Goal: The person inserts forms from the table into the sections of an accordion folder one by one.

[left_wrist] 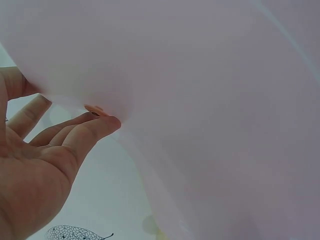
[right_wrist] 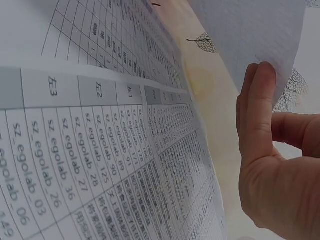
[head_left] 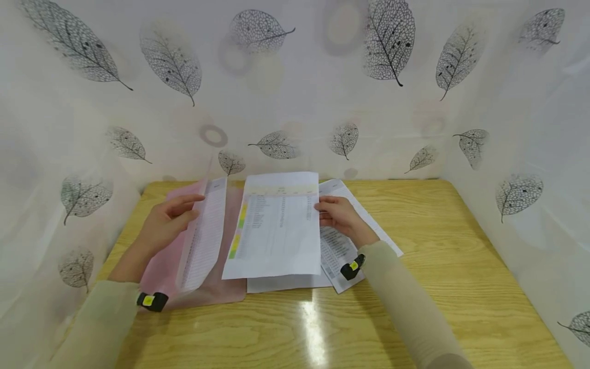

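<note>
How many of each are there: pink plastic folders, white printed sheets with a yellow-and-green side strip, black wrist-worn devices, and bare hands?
Pink plastic folder: 1
White printed sheet with a yellow-and-green side strip: 1
Black wrist-worn devices with yellow marks: 2
Bare hands, left hand and right hand: 2
Total: 6

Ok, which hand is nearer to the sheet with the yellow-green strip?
Right. The right hand pinches the right edge of the sheet with the yellow-green strip; the left hand is off to its left, apart from it, gripping the pink folder.
</note>
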`<state>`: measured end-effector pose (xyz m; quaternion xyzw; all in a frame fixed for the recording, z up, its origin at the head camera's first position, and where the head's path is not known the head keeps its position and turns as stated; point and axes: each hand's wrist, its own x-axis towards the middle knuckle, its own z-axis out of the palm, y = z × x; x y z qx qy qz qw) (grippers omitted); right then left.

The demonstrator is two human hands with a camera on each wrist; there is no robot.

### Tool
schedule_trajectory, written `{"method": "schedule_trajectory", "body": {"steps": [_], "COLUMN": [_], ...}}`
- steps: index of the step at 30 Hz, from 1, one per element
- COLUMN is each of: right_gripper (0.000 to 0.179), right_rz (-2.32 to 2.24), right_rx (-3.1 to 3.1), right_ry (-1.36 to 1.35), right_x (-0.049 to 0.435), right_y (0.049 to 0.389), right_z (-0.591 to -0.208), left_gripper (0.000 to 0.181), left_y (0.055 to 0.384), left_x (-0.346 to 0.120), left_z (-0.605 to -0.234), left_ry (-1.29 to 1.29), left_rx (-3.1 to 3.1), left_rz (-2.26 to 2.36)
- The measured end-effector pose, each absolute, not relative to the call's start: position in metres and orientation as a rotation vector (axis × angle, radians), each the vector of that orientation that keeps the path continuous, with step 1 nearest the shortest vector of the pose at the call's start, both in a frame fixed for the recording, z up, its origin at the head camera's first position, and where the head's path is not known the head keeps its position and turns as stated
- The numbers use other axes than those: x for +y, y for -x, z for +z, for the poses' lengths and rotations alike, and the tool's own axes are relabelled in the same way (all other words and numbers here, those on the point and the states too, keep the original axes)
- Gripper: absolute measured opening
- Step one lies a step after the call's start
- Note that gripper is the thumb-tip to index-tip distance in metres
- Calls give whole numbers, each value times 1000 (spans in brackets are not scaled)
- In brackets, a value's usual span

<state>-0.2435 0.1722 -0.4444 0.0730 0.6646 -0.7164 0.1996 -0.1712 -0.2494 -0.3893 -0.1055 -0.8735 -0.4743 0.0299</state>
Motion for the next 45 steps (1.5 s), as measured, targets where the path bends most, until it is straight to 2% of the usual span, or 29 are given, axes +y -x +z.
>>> {"method": "schedule_trajectory", "body": {"steps": [24, 45], "right_gripper": [48, 43], "right_rz": [-1909, -1926], "right_rx": [1932, 1898], "right_ry": [-134, -131], "right_x": [135, 93], "right_y": [246, 247], "right_z": [-439, -440], "left_gripper": [39, 38], "left_y": [167, 171], "left_x": [-251, -250], "left_z": [-390, -389], "left_ry": [282, 326], "left_rx": [-2728, -2661], "left_rz": [-1437, -1496]}}
